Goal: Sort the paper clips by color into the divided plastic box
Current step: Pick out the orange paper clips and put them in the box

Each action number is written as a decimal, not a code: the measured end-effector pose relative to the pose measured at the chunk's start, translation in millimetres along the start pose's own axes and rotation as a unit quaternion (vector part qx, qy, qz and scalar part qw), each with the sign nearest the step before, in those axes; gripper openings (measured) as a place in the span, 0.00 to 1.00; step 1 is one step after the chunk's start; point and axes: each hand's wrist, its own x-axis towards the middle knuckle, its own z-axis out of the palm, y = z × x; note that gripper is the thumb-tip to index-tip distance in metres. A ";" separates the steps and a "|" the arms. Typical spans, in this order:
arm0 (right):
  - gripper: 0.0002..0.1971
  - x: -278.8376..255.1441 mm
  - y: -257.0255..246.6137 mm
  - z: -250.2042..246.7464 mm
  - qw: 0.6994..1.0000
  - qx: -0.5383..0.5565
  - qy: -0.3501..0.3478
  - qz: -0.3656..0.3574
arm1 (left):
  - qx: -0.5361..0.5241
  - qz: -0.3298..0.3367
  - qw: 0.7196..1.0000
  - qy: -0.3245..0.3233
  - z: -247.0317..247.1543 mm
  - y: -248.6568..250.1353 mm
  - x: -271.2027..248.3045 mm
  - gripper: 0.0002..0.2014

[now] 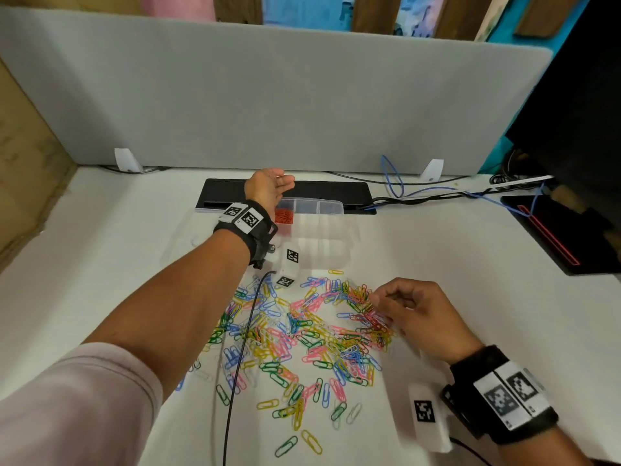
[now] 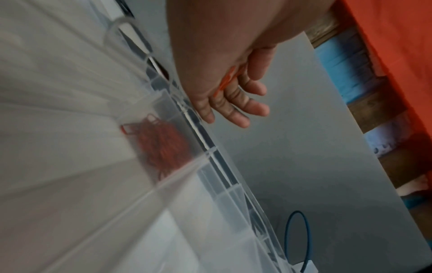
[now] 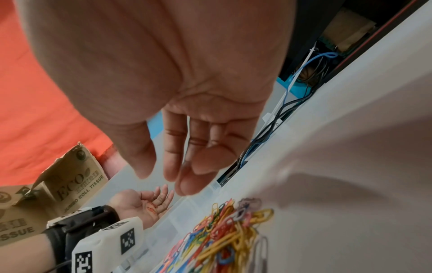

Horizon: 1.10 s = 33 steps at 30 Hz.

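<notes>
The clips (image 1: 302, 334) lie in a loose mixed heap on the white table (image 1: 470, 264), right in front of you and just short of the box (image 1: 322, 227), so either hand can reach them without a stretch. The box sits open at the far edge of the heap, and only its far-left compartment is filled: the red clips (image 1: 284, 216) are bunched there, which suggests you are working one color at a time. Your left hand (image 1: 268, 190) is held above that corner, palm turned up and fingers spread flat, with a few red clips (image 3: 150, 208) lying on the palm rather than pinched; held that way it works as a tray, and a tilt over the compartment should tip them in. Your right hand (image 1: 416, 314) hangs over the right side of the heap, where more red shows among the yellow and pink, its fingers loosely curled toward the thumb and holding nothing that I can make out. A black cable (image 1: 238, 358) from your left wrist trails across the heap and could drag clips as you move. Most of the sorting looks yet to be done.
</notes>
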 end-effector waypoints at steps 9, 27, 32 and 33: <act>0.13 -4.6 -3.5 -5.3 1.000 -0.004 0.001 -0.010 | 0.088 0.035 0.995 -0.016 5.9 -2.8 -0.2 0.12; 0.07 -13.5 -5.5 4.1 1.000 0.011 0.000 0.002 | 0.045 0.013 0.999 -0.024 -4.8 45.8 -22.4 0.07; 0.11 -15.0 0.3 -2.3 1.000 0.026 0.000 -0.007 | 0.061 0.013 0.998 -0.015 9.3 31.8 -19.6 0.09; 0.10 -15.2 0.7 -3.5 1.000 0.028 -0.001 -0.006 | 0.062 0.012 0.998 -0.003 10.3 30.0 -17.7 0.10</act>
